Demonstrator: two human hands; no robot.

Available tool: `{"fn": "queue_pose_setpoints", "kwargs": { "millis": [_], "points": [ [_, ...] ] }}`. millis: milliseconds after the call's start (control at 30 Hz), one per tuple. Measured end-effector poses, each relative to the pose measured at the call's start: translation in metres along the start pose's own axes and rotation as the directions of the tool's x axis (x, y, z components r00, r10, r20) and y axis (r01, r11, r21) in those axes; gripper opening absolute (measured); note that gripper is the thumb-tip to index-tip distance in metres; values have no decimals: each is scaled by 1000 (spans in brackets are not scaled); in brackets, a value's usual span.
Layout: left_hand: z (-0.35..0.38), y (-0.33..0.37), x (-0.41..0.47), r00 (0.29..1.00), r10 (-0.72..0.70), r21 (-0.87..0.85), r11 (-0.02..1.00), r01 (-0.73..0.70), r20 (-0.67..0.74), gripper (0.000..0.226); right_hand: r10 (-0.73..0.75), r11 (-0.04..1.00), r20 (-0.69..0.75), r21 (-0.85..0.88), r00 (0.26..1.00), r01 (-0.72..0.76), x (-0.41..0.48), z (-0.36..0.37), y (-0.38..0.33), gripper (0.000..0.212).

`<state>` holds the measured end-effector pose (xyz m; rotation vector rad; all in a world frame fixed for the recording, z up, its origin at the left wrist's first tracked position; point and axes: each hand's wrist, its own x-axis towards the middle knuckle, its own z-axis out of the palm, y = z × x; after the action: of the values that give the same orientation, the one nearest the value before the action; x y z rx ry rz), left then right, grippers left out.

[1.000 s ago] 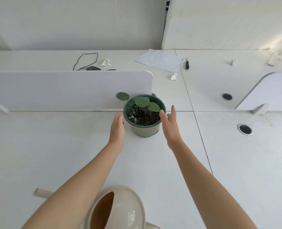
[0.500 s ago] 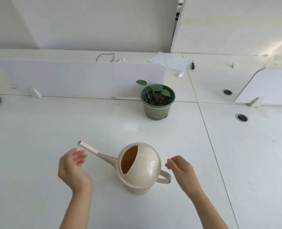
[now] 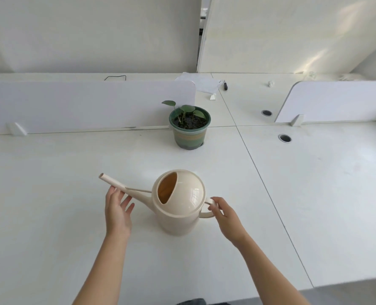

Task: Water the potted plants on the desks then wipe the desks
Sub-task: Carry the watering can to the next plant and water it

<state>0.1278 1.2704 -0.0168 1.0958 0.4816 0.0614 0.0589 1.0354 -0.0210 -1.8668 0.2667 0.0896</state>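
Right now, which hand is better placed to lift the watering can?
Right. The right hand curls its fingers on the handle of the watering can; the left hand lies open beside the spout, likely only steadying.

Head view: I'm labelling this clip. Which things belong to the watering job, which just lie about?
Job: watering can, potted plant, left hand at the spout, right hand on the handle.
Lying about: papers, pen, cable, crumpled tissue.
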Motion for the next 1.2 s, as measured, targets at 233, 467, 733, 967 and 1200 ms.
{"fn": "queue_pose_setpoints", "kwargs": {
  "millis": [233,467,733,967,1200],
  "points": [
    [-6,-1,6,990,-13,44,999,7,142,33,117,993,107,-33,987,-114,3,-6,0,17],
    [-16,10,-19,993,38,23,999,-41,114,14,56,998,165,-44,985,-49,-2,-11,-11,15],
    [-39,38,-111,978,203,-53,977,-205,-40,15,-178,983,331,103,927,152,-38,-29,-49,14],
    [-72,45,-221,909,321,-45,938,-344,-268,18,-305,952,545,183,781,245,-88,-30,-67,16],
    [-128,32,-318,815,346,20,924,-381,-465,23,-289,956,743,186,603,228,-135,7,-73,24]
  ]
}}
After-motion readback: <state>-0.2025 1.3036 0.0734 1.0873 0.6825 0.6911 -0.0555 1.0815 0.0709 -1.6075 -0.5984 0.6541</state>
